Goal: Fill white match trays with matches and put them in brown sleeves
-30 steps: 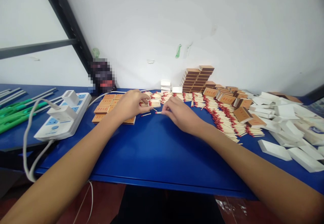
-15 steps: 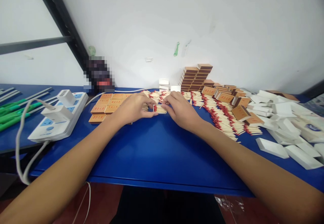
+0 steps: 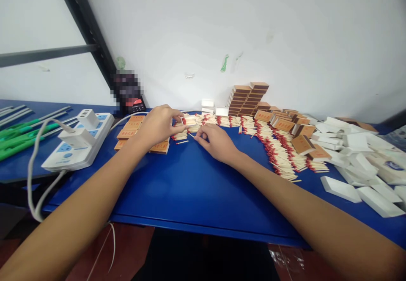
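My left hand (image 3: 160, 125) hovers over the near end of a row of red-tipped matches (image 3: 272, 147) on the blue table (image 3: 190, 188), its thumb and forefinger pinched on a small white tray with matches (image 3: 183, 124). My right hand (image 3: 213, 141) rests on the table just right of it, fingers curled and pinching at a loose match (image 3: 191, 136). Another loose match (image 3: 182, 142) lies between the hands. Flat brown matchboxes (image 3: 133, 130) lie under and left of my left hand.
A stack of brown matchboxes (image 3: 247, 99) stands at the wall, with more scattered boxes (image 3: 301, 141) to its right. White inner trays (image 3: 358, 162) pile up at the far right. A white power strip (image 3: 79, 145) with plugs and cable sits left, beside green-handled tools (image 3: 22, 139).
The hands, together on a small bundle of matches half a second ago, have parted. My left hand lifted back and left; my right hand dropped onto the table at a loose match.
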The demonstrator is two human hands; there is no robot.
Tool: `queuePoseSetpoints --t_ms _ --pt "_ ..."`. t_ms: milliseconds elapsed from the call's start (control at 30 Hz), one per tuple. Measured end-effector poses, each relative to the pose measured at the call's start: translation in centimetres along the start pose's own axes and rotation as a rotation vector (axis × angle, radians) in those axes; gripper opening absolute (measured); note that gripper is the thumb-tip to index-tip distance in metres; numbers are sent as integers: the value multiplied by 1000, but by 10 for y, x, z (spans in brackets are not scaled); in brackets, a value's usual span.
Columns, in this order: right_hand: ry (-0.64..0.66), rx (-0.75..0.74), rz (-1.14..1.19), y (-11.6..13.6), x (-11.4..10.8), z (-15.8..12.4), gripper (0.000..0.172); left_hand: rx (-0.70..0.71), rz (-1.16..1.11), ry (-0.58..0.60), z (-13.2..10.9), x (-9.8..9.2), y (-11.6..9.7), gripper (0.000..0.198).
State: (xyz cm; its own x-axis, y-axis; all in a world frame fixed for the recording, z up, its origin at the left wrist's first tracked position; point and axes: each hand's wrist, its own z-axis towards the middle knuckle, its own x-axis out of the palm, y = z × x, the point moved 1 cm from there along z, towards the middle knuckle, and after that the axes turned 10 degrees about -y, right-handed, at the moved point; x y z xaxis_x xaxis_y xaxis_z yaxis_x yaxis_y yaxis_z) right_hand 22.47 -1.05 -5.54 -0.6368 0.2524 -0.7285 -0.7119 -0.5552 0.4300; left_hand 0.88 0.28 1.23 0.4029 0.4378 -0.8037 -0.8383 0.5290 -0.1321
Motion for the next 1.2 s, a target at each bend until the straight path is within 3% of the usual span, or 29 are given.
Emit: queuePoseSetpoints --t_ms 200,333,633,833,967,1200 --pt "-4 -6 -5 -3 -4 -1 2 -10 -12 -16 1 -1 0 27" --pt "-30 -54 55 -3 -4 -1 9 -1 -5 -10 1 1 1 24" --pt "67 166 20 -8 -7 7 5 12 -65 -45 0 5 2 25" --pt "190 -13 138 -1 -18 5 10 -26 -31 -44 2 3 9 26" --pt "238 -154 67 16 -15 2 7 -1 -32 -37 2 4 11 26" --pt "249 -168 47 16 -5 11 8 12 -45 -23 0 5 8 22"
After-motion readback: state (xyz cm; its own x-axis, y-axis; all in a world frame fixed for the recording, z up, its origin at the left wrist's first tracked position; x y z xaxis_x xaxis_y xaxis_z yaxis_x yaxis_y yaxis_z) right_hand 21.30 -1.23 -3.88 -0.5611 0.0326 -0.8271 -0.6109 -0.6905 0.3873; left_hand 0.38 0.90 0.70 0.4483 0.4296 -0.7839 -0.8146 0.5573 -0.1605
